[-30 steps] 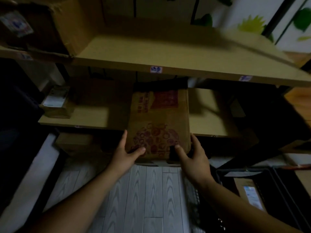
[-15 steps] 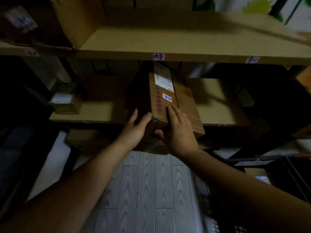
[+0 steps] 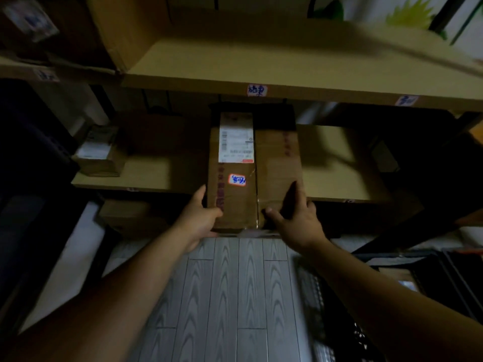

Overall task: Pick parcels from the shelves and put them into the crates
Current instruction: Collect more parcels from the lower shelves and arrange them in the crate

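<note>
A long brown cardboard parcel (image 3: pixel 274 163) with a white shipping label and a small red-edged sticker lies flat on the middle shelf (image 3: pixel 156 176), its near end sticking out over the shelf's front edge. My left hand (image 3: pixel 200 218) grips the near left corner, thumb on top. My right hand (image 3: pixel 298 220) grips the near right corner, thumb on top and fingers along the side. Dark crates (image 3: pixel 423 267) stand on the floor at the lower right; one holds a parcel with a pale label (image 3: pixel 407 284).
A small labelled box (image 3: pixel 100 158) sits at the left end of the middle shelf. A large carton (image 3: pixel 78 30) stands on the upper shelf (image 3: pixel 287 71) at the left. Another box (image 3: pixel 130 218) lies below the middle shelf. Grey plank floor (image 3: pixel 235 296) stretches beneath my arms.
The parcel was turned from its printed face to its label face and now lies straight and flat. My hands moved apart from its top to its near corners.
</note>
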A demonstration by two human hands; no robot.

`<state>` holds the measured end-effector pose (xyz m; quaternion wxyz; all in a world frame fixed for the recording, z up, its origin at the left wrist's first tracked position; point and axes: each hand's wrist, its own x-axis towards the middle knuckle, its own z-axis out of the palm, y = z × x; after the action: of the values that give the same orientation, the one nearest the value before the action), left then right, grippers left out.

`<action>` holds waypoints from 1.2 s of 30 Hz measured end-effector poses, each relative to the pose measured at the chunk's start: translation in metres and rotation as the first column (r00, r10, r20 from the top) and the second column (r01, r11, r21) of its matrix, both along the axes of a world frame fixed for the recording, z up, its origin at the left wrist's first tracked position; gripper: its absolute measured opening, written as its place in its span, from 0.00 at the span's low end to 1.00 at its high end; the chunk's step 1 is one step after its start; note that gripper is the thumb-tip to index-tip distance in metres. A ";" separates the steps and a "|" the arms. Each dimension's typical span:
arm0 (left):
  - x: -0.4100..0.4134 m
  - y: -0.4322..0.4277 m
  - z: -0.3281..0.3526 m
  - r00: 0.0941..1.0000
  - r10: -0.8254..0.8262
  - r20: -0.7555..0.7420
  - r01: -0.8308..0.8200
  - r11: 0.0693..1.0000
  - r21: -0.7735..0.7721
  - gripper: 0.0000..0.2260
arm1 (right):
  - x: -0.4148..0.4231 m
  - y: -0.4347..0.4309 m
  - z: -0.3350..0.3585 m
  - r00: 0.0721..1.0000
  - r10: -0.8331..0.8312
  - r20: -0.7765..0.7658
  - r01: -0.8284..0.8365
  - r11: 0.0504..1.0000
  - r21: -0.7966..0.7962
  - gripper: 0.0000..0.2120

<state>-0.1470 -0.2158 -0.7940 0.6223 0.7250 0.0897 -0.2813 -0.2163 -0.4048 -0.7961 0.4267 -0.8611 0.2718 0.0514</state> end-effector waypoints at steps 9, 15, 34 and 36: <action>-0.029 0.002 -0.035 1.000 -0.002 0.024 0.001 0.999 0.036 0.36 | -0.036 0.002 -0.041 0.996 -0.051 0.077 0.040 0.989 0.144 0.57; -0.040 -0.010 -0.029 0.999 -0.018 0.040 0.017 0.999 0.040 0.34 | -0.045 -0.015 -0.036 0.992 -0.103 0.070 0.090 0.982 0.169 0.56; 0.029 -0.090 0.004 0.763 -0.458 0.457 0.040 0.738 0.673 0.26 | 0.042 -0.077 0.003 0.976 0.215 0.041 -0.192 0.931 -0.311 0.44; 0.049 -0.090 0.005 0.762 -0.546 0.347 0.101 0.630 0.770 0.33 | 0.062 -0.080 0.005 0.977 0.214 0.009 -0.203 0.936 -0.288 0.47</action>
<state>-0.0975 -0.3057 -0.7892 0.2251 0.9586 -0.1311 -0.1147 -0.1542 -0.4849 -0.7906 0.2953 -0.9384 0.1751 0.0393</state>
